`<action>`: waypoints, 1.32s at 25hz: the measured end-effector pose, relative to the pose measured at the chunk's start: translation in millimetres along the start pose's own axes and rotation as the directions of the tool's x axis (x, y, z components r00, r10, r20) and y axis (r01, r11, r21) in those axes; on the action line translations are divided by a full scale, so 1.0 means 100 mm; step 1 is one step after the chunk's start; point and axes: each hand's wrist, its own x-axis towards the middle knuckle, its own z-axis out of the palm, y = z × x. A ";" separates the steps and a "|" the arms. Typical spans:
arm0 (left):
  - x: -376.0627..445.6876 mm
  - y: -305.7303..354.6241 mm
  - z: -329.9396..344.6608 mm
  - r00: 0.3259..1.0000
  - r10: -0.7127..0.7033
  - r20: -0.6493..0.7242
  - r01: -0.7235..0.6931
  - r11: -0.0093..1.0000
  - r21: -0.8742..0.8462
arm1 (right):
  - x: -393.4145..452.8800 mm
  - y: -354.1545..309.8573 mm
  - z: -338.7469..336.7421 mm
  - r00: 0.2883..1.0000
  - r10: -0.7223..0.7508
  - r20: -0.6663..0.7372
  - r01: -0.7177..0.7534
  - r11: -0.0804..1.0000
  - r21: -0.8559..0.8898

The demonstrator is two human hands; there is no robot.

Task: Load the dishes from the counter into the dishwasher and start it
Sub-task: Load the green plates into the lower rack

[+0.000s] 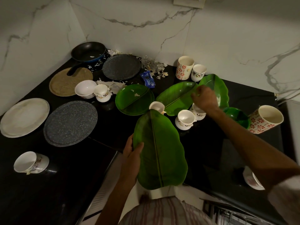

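Your left hand [132,151] has its grip around the edge of a leaf-shaped green plate [159,153] held above the table [73,184] — your right hand [205,99] pinches a second leaf plate [177,96] lying there.

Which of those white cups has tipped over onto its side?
The lone cup at the counter's near left corner, below the speckled grey plate. Its open mouth faces sideways, while the cups near the green plates stand upright.

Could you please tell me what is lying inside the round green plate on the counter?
The round green plate holds a few pale scraps near its centre rib. Its near right edge is covered by a white cup.
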 end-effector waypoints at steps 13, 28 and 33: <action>-0.03 -0.02 -0.07 0.998 0.027 -0.059 -0.028 0.999 -0.023 | 0.62 0.07 0.30 0.951 0.138 0.277 -0.066 0.965 -0.255; -0.06 -0.01 -0.06 0.995 0.030 -0.098 -0.036 0.998 -0.054 | 0.65 0.01 0.24 0.916 0.360 0.178 -0.392 0.899 0.196; -0.09 0.00 -0.03 0.996 0.030 -0.083 -0.034 0.999 -0.041 | 0.66 -0.11 0.05 0.958 0.281 0.061 -0.285 0.901 0.326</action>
